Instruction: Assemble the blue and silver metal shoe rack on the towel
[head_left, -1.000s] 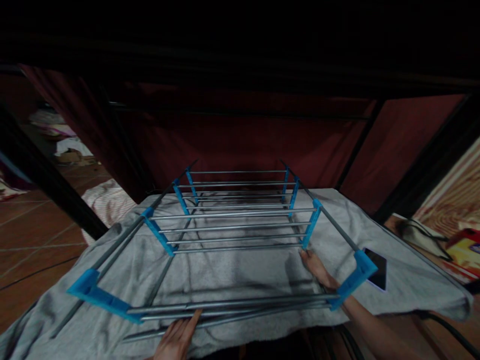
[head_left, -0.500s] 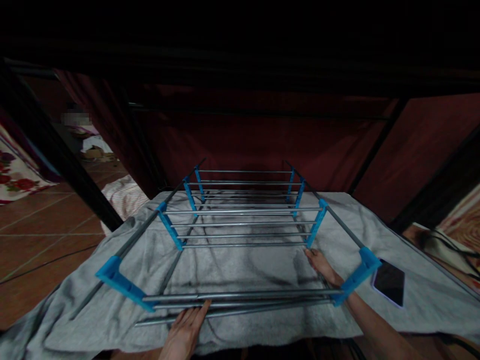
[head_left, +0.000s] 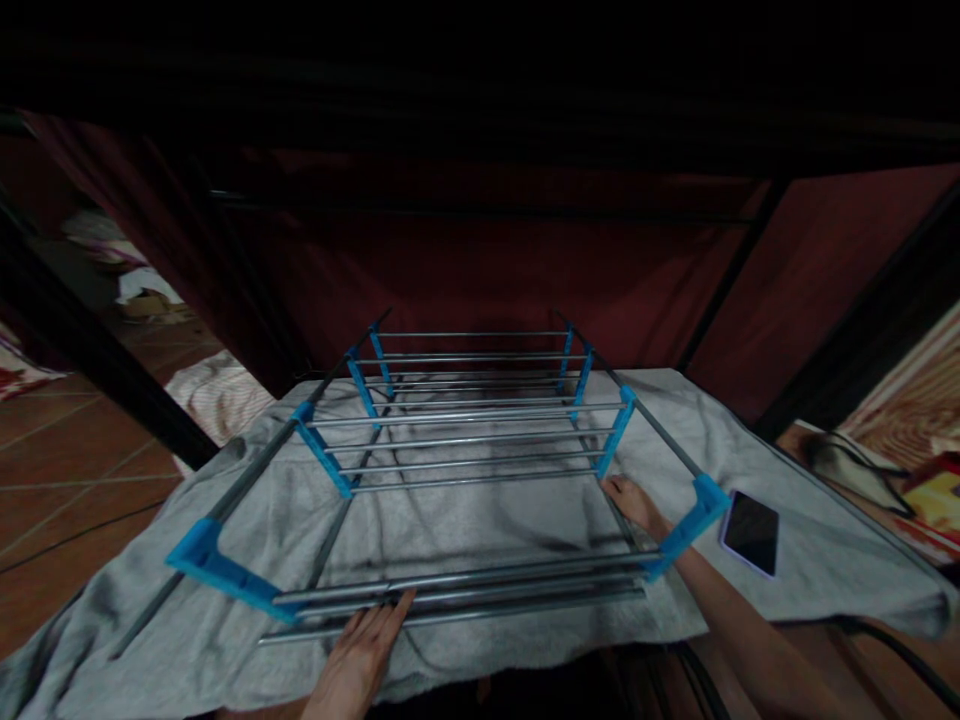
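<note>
- Head view, since half a second ago: the lowest rod (head_left: 487, 613) at bottom centre has changed its slant; its right part ran into the rods above it, and now it lies below them, nearly parallel, its right end just beneath the front right bracket (head_left: 690, 530).
- The whole scene sits further left in the frame than then, and less of the flowered cloth (head_left: 26, 375) shows at the left edge.
- The rack (head_left: 480, 414) of metal rods and blue brackets lies in the centre of the frame on a grey blanket (head_left: 480, 530).
- The left hand (head_left: 356, 655), at bottom centre-left, stays over the front rods; its fingers touch them, but whether they clamp cannot be told.
- The right hand (head_left: 630, 503), right of centre, stays at the foot of a middle bracket (head_left: 615, 435); its fingers are curled against the lower side rail, the grip hidden.
- A phone (head_left: 750, 533) lies face up with a dark screen, just beside the front right bracket.
- Containers: a yellow-and-red box (head_left: 937, 500) at the right edge; its contents cannot be seen.
- Writing: the box's print is too blurred to read.
</note>
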